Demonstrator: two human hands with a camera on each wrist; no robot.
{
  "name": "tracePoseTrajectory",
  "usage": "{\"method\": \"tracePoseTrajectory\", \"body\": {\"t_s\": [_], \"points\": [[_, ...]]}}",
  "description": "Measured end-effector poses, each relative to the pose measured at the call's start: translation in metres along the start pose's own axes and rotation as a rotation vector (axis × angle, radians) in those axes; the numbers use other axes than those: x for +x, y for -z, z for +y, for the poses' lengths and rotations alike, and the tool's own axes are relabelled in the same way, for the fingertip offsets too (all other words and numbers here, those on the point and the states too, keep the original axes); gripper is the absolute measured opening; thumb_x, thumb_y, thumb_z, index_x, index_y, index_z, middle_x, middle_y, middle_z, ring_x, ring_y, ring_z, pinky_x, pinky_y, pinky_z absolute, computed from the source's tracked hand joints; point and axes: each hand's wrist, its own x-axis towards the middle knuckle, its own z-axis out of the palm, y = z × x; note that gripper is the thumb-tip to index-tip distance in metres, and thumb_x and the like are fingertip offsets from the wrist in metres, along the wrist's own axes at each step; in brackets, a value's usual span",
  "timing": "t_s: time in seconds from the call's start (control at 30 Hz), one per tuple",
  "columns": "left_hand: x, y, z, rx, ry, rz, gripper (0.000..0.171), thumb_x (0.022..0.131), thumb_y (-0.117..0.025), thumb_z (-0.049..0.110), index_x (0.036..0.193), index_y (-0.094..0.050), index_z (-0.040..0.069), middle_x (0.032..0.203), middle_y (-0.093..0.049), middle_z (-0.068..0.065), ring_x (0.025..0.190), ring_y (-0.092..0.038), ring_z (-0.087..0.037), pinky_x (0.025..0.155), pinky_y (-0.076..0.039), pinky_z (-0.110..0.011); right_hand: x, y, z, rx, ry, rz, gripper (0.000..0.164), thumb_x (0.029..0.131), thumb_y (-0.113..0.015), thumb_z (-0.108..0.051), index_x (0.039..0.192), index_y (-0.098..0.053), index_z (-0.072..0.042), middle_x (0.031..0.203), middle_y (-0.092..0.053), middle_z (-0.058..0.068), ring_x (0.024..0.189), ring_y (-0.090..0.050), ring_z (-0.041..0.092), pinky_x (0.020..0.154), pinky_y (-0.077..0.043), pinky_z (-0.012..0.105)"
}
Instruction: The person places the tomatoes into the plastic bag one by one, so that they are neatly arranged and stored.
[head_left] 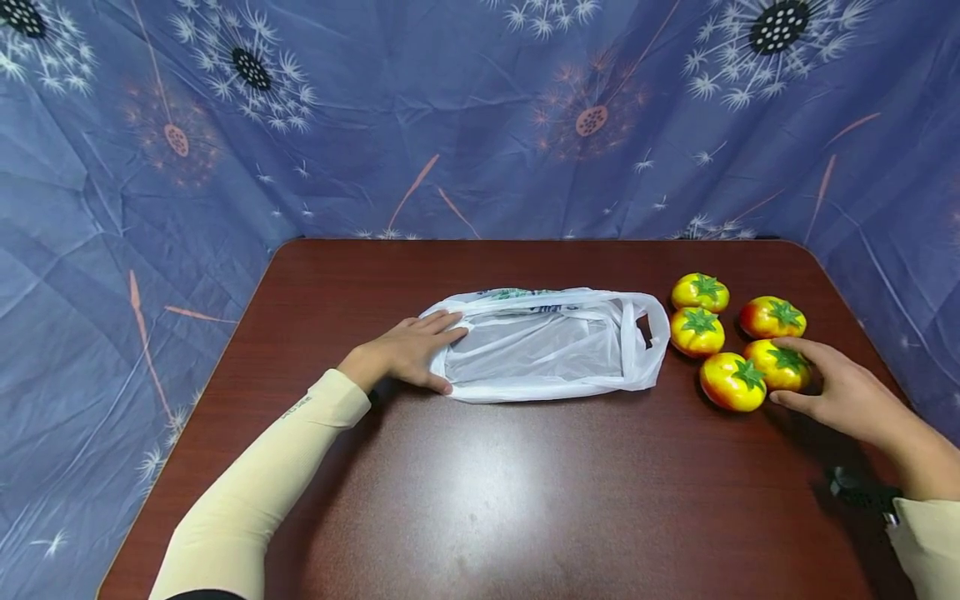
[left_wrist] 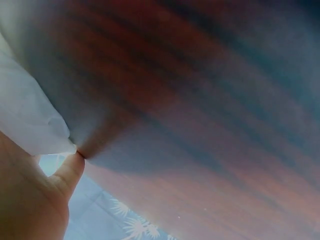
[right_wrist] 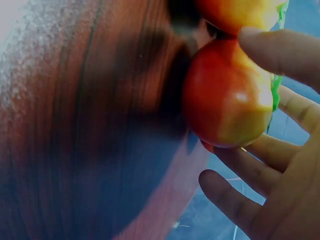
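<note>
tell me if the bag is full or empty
Empty, it seems: the bag lies low with no bulge, and the five fruits sit outside it on the table.

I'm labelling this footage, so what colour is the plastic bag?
The plastic bag is white with green and blue print; the head view shows it best.

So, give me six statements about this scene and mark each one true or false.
1. The left hand touches the plastic bag. True.
2. Only three fruits are in view. False: there are five.
3. Each fruit has a green top. True.
4. The right hand rests on the bag. False: it is at a fruit.
5. The bag lies left of every fruit. True.
6. The tabletop is white. False: it is dark reddish brown.
</note>
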Motion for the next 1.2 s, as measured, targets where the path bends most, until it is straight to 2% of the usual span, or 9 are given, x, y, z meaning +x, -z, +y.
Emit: {"method": "tracePoseTrajectory", "body": {"t_s": [0.1,0.17,0.33,0.53,0.7,0.87,0.9,0.97,1.2], "points": [[-0.001,-0.001,0.001,-0.004,0.002,-0.001,0.1,0.082,-0.068,0.063,0.16,-0.02,0.023,0.17,-0.004,-0.001,0.158,-0.004,-0.026,0.123,-0.017,-0.058,-0.001,-0.002,0.0,0.022,-0.014,0.006,0.076,0.077,-0.083,-0.014,0.138,-0.041,0.003,0.129,-0.046,0.036,0.111,-0.045,0.05,0.095,-0.034,0.057],[-0.001,-0.001,0.001,-0.009,0.004,0.0,0.101,0.081,-0.069,0.063,0.16,-0.02,0.023,0.17,-0.004,-0.001,0.158,-0.004,-0.025,0.123,-0.017,-0.057,-0.003,-0.004,0.002,0.033,-0.008,0.027,0.075,0.076,-0.084,-0.013,0.137,-0.042,0.003,0.128,-0.047,0.035,0.109,-0.046,0.049,0.101,-0.034,0.04],[0.001,-0.003,0.001,-0.008,0.007,-0.004,0.102,0.081,-0.068,0.064,0.16,-0.019,0.025,0.17,-0.003,0.001,0.158,-0.003,-0.024,0.123,-0.017,-0.057,-0.006,-0.007,0.006,0.033,-0.007,0.069,0.073,0.075,-0.085,-0.013,0.134,-0.043,0.001,0.124,-0.05,0.033,0.102,-0.05,0.048,0.078,-0.029,0.016],[0.002,-0.005,0.0,0.011,0.012,-0.004,0.101,0.081,-0.067,0.065,0.16,-0.018,0.026,0.17,-0.002,0.001,0.158,-0.003,-0.024,0.123,-0.017,-0.056,-0.005,-0.009,0.007,0.029,-0.005,0.097,0.071,0.077,-0.083,-0.011,0.135,-0.044,0.0,0.125,-0.051,0.034,0.101,-0.051,0.047,0.082,-0.033,0.022],[0.0,-0.003,0.0,0.007,0.016,-0.001,0.101,0.082,-0.068,0.064,0.16,-0.018,0.025,0.17,-0.003,0.001,0.158,-0.003,-0.024,0.123,-0.017,-0.057,-0.007,-0.009,0.004,0.033,-0.019,0.101,0.069,0.081,-0.08,-0.015,0.138,-0.045,0.0,0.13,-0.049,0.035,0.109,-0.048,0.051,0.092,-0.033,0.056],[0.0,0.0,0.001,0.015,0.011,0.001,0.101,0.082,-0.067,0.064,0.16,-0.018,0.024,0.17,-0.003,0.0,0.158,-0.004,-0.025,0.123,-0.017,-0.057,-0.01,-0.009,0.006,0.029,-0.016,0.127,0.068,0.082,-0.079,-0.015,0.139,-0.046,0.0,0.13,-0.049,0.035,0.112,-0.046,0.05,0.116,-0.03,0.041],[0.0,0.0,0.001,0.016,0.011,0.0,0.101,0.082,-0.067,0.064,0.16,-0.018,0.024,0.17,-0.003,0.0,0.158,-0.004,-0.025,0.123,-0.017,-0.057,-0.011,-0.009,0.006,0.028,-0.011,0.133,0.068,0.082,-0.079,-0.015,0.139,-0.046,0.0,0.13,-0.049,0.035,0.112,-0.047,0.049,0.117,-0.025,0.028],[0.0,0.0,0.0,0.02,0.014,-0.001,0.1,0.082,-0.067,0.064,0.16,-0.018,0.024,0.17,-0.003,0.0,0.158,-0.004,-0.025,0.123,-0.017,-0.057,-0.011,-0.008,0.008,0.027,-0.001,0.143,0.068,0.081,-0.08,-0.014,0.139,-0.048,0.0,0.129,-0.05,0.035,0.111,-0.047,0.048,0.111,-0.025,0.017],[0.0,0.0,0.001,0.011,0.013,-0.009,0.101,0.082,-0.066,0.065,0.16,-0.017,0.025,0.17,-0.002,0.0,0.158,-0.003,-0.024,0.123,-0.016,-0.057,-0.012,-0.002,0.013,-0.012,0.042,0.176,0.069,0.076,-0.083,-0.014,0.135,-0.051,0.001,0.121,-0.056,0.034,0.102,-0.052,0.047,0.084,-0.031,0.019]]}}
